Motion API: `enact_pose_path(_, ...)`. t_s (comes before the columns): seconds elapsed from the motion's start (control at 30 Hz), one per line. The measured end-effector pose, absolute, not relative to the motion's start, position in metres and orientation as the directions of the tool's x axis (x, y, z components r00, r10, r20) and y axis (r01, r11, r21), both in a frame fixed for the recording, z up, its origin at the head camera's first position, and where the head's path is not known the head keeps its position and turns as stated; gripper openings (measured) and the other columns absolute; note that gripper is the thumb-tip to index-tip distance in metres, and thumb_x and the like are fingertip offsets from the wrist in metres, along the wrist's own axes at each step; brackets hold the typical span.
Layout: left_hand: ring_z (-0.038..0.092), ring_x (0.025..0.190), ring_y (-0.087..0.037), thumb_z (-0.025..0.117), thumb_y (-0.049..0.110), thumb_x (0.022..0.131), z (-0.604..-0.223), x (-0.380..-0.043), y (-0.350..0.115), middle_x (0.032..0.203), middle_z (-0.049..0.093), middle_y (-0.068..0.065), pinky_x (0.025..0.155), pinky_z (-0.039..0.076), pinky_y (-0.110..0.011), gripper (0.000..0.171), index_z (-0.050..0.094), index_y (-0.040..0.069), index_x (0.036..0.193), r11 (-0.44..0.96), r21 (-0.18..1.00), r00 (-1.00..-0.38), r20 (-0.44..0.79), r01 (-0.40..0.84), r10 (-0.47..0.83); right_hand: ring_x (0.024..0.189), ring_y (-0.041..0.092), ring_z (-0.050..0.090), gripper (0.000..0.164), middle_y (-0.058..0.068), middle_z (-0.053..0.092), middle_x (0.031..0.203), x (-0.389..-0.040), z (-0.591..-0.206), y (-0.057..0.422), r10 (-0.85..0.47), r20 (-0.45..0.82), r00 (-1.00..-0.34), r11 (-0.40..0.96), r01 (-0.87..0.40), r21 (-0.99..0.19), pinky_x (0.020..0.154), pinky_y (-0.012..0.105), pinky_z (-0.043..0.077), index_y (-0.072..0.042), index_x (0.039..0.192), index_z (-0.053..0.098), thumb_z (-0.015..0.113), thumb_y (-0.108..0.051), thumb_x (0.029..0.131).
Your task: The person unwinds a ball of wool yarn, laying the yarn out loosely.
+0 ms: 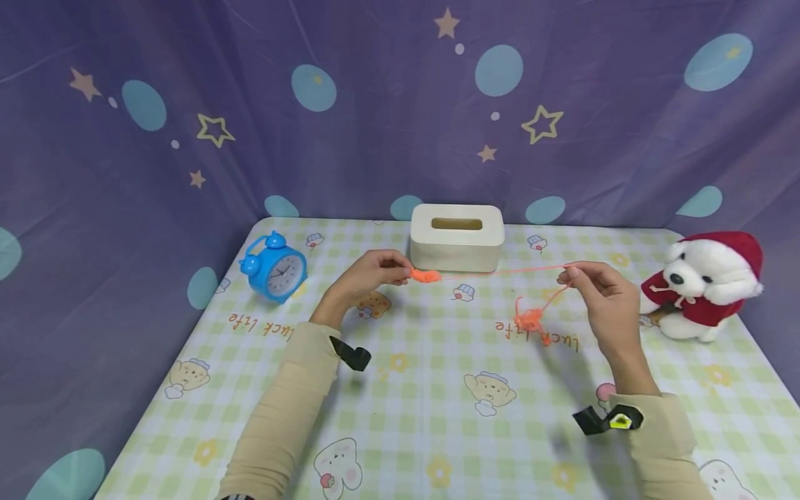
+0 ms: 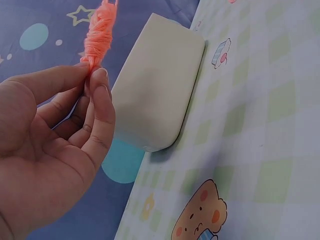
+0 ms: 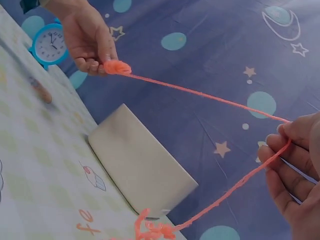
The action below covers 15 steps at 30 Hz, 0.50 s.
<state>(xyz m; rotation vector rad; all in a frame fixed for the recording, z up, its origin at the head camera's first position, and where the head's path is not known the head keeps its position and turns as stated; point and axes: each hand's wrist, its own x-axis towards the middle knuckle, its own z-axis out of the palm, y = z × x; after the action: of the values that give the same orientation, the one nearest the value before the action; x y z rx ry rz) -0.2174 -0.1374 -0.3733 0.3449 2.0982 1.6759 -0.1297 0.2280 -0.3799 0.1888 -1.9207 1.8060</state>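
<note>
My left hand (image 1: 379, 269) pinches one end of a small wound bundle of orange yarn (image 2: 98, 37) between thumb and fingertips, above the table in front of the tissue box. From that bundle a single orange strand (image 3: 200, 93) runs taut to my right hand (image 1: 603, 298), whose thumb and forefinger pinch it. Beyond the right fingertips the strand bends down to a loose orange tangle (image 1: 530, 320), which hangs low over the printed lettering on the tablecloth. The other fingers of the right hand (image 3: 302, 170) curve loosely beside the yarn.
A cream tissue box (image 1: 457, 250) stands at the table's back edge. To the left is a blue alarm clock (image 1: 278, 269); to the right sits a white plush dog (image 1: 703, 288) in red clothes. A checked cloth (image 1: 406, 417) covers the table, with a purple curtain (image 1: 387, 153) behind.
</note>
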Motion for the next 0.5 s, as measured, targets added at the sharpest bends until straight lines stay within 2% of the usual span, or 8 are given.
enact_pose_path(0.2, 0.059, 0.105, -0.036, 0.065, 0.014, 0.092, -0.374, -0.219, -0.138, 0.105, 0.066, -0.006, 0.098, 0.045, -0.055, 0.016, 0.066, 0.004, 0.104, 0.261, 0.964, -0.877, -0.163, -0.045, 0.451, 0.077, 0.013, 0.068, 0.02, 0.003, 0.072, 0.081, -0.128, -0.38, 0.239, 0.262, 0.485, -0.834, -0.003, -0.503, -0.864, 0.075, 0.018, 0.052, 0.02, 0.099, 0.061, 0.062, 0.001, 0.09)
enact_pose_path(0.33, 0.061, 0.102, -0.031, 0.065, 0.014, 0.091, -0.374, -0.22, -0.139, 0.105, 0.066, -0.006, 0.096, 0.048, -0.051, 0.017, 0.066, 0.003, 0.105, 0.267, 0.963, -0.876, -0.168, -0.047, 0.451, 0.076, 0.014, 0.068, 0.02, 0.005, 0.072, 0.08, -0.129, -0.379, 0.247, 0.305, 0.502, -0.809, -0.031, -0.535, -0.844, 0.072, 0.02, 0.052, 0.021, 0.098, 0.061, 0.062, 0.003, 0.09)
enact_pose_path(0.5, 0.062, 0.095, -0.026, 0.063, 0.013, 0.093, -0.375, -0.22, -0.139, 0.101, 0.066, -0.007, 0.095, 0.048, -0.052, 0.014, 0.065, 0.004, 0.104, 0.277, 0.96, -0.877, -0.164, -0.038, 0.451, 0.074, 0.015, 0.069, 0.019, 0.006, 0.072, 0.079, -0.128, -0.379, 0.256, 0.347, 0.512, -0.786, -0.075, -0.567, -0.82, 0.072, 0.021, 0.052, 0.023, 0.098, 0.06, 0.062, 0.006, 0.088)
